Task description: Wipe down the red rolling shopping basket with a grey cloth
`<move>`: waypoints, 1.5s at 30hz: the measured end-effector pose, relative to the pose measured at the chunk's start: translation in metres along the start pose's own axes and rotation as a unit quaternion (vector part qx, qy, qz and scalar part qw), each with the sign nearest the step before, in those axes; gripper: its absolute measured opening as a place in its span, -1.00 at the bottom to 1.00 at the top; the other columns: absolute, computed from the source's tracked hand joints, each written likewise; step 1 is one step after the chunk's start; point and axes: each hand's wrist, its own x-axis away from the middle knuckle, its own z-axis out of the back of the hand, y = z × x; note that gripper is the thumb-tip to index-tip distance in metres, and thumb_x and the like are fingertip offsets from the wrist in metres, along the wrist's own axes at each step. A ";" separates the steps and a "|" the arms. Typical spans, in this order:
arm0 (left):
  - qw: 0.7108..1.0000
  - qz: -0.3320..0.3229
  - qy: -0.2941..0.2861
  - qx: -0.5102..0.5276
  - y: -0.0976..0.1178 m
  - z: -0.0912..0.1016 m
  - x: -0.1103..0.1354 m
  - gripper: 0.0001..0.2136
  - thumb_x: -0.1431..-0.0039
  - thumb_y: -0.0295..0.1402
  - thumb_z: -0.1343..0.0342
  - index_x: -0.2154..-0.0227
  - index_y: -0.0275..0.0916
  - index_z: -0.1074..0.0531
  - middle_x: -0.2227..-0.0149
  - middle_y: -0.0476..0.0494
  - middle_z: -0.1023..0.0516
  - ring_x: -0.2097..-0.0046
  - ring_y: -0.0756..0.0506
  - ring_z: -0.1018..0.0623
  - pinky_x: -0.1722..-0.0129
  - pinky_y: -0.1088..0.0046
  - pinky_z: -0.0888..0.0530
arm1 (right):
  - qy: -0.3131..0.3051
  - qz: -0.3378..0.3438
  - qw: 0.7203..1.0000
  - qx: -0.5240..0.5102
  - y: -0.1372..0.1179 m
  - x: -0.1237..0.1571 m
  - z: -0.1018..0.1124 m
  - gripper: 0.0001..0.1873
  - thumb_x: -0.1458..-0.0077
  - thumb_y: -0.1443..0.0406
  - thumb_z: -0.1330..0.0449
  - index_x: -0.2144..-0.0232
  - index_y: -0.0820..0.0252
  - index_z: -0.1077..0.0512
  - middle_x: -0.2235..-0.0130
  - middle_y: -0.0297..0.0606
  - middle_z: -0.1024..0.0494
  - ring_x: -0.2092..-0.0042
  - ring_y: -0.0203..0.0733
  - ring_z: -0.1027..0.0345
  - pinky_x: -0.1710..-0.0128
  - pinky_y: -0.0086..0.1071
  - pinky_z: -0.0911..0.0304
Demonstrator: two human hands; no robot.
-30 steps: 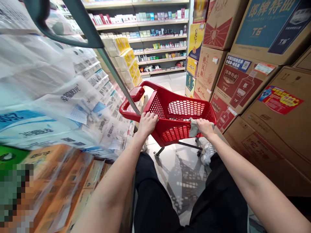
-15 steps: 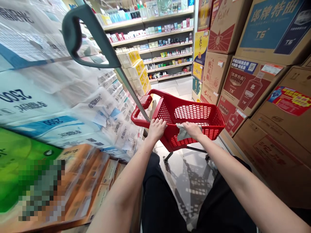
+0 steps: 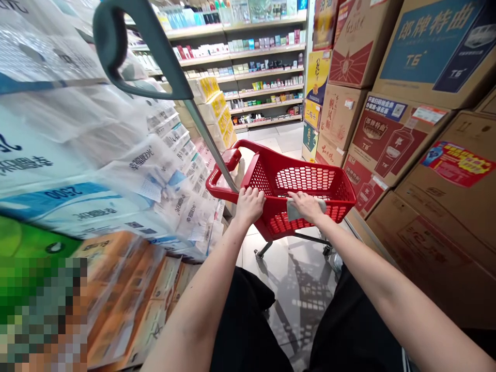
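A red plastic shopping cart (image 3: 279, 155) stands sideways before me, with perforated walls and a tall grey handle (image 3: 170, 62) rising at its left end. My left hand (image 3: 250, 205) is closed over the near rim, close to the foot of the handle's metal pole (image 3: 209, 139). Farther right along the same rim, my right hand (image 3: 306, 205) presses a grey cloth (image 3: 293, 212) against the cart's near side. Part of the cloth is hidden beneath the palm and fingers. The cart's basket shows nothing inside it.
Plastic-wrapped paper packs (image 3: 127, 170) are piled on the left, with orange packages (image 3: 116, 289) nearer me. Stacked cardboard cartons (image 3: 422, 206) wall the right side. Shelves of small products (image 3: 267, 67) stand beyond the cart. Tiled floor (image 3: 298, 268) shows below the cart.
My right hand has shifted slightly along the rim, and the cloth now lies flatter beneath it. The left hand keeps its hold. The whole view has moved slightly.
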 end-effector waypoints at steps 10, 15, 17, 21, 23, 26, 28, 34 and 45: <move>1.000 -0.023 0.003 0.006 -0.009 -0.001 0.004 -0.74 -0.30 -0.29 0.19 0.29 -0.22 -0.40 0.27 -0.24 -0.46 0.16 -0.21 -0.40 0.01 0.15 -0.20 | -0.018 0.030 0.999 0.004 -0.021 -0.009 0.007 -0.53 -0.33 0.13 0.33 0.04 0.16 -0.28 0.11 -0.12 -0.41 0.15 -0.17 -0.30 0.24 -0.38 -0.07; 1.000 -0.017 0.013 0.013 -0.007 -0.002 0.002 -0.73 -0.30 -0.29 0.19 0.31 -0.23 -0.40 0.28 -0.26 -0.45 0.16 -0.22 -0.40 0.02 0.14 -0.20 | 0.000 -0.032 0.998 0.062 0.045 0.029 -0.009 -0.62 -0.31 0.15 0.18 0.10 0.20 -0.33 0.13 -0.10 -0.42 0.10 -0.12 -0.24 0.15 -0.32 0.01; 1.000 -0.015 0.014 0.014 -0.006 -0.002 0.001 -0.73 -0.29 -0.29 0.18 0.31 -0.24 -0.41 0.28 -0.27 -0.45 0.16 -0.22 -0.40 0.02 0.13 -0.20 | 0.003 -0.043 0.996 0.075 0.056 0.035 -0.012 -0.62 -0.30 0.12 0.16 0.11 0.21 -0.33 0.14 -0.10 -0.42 0.10 -0.10 -0.23 0.16 -0.31 0.03; 1.000 -0.003 0.013 0.017 -0.006 -0.003 0.000 -0.74 -0.28 -0.31 0.18 0.32 -0.25 -0.41 0.29 -0.28 -0.45 0.15 -0.23 -0.40 0.00 0.11 -0.19 | 0.012 -0.064 0.995 0.076 0.047 0.028 -0.014 -0.60 -0.29 0.08 0.15 0.18 0.23 -0.33 0.16 -0.10 -0.42 0.13 -0.11 -0.24 0.18 -0.31 0.05; 1.000 0.002 0.011 0.020 -0.006 -0.004 0.000 -0.74 -0.28 -0.31 0.17 0.33 -0.25 -0.41 0.28 -0.29 -0.45 0.14 -0.24 -0.40 -0.01 0.10 -0.19 | 0.010 -0.064 0.996 0.065 0.035 0.019 -0.014 -0.59 -0.30 0.07 0.16 0.20 0.25 -0.32 0.17 -0.09 -0.43 0.14 -0.13 -0.25 0.18 -0.31 0.05; 1.000 0.007 0.008 0.012 -0.007 -0.005 0.001 -0.74 -0.28 -0.32 0.18 0.32 -0.25 -0.41 0.28 -0.28 -0.45 0.14 -0.24 -0.40 -0.01 0.10 -0.19 | 0.007 -0.042 0.998 0.042 0.010 0.003 -0.012 -0.58 -0.30 0.07 0.18 0.18 0.25 -0.31 0.16 -0.09 -0.43 0.15 -0.14 -0.28 0.18 -0.32 0.02; 1.000 0.009 0.007 0.011 -0.007 -0.005 0.001 -0.75 -0.28 -0.32 0.17 0.31 -0.24 -0.41 0.28 -0.27 -0.45 0.14 -0.24 -0.40 -0.01 0.10 -0.19 | 0.008 -0.022 0.999 0.027 -0.011 -0.010 -0.008 -0.59 -0.30 0.08 0.18 0.17 0.24 -0.31 0.15 -0.11 -0.43 0.15 -0.14 -0.30 0.19 -0.33 0.00; 1.000 0.010 -0.001 0.012 -0.007 -0.003 0.002 -0.78 -0.27 -0.33 0.14 0.32 -0.23 -0.41 0.28 -0.26 -0.46 0.15 -0.23 -0.40 -0.01 0.10 -0.19 | -0.006 0.050 0.999 -0.004 -0.067 -0.051 0.007 -0.54 -0.33 0.11 0.30 0.13 0.20 -0.30 0.13 -0.13 -0.45 0.19 -0.17 -0.35 0.25 -0.36 -0.09; 1.000 -0.002 -0.003 0.031 -0.012 -0.004 0.005 -0.76 -0.29 -0.29 0.14 0.30 -0.24 -0.41 0.26 -0.25 -0.47 0.13 -0.22 -0.40 0.00 0.14 -0.19 | 0.007 0.036 0.999 0.034 -0.008 -0.014 -0.002 -0.54 -0.30 0.03 0.22 0.16 0.20 -0.30 0.18 -0.18 -0.46 0.19 -0.20 -0.33 0.29 -0.39 -0.02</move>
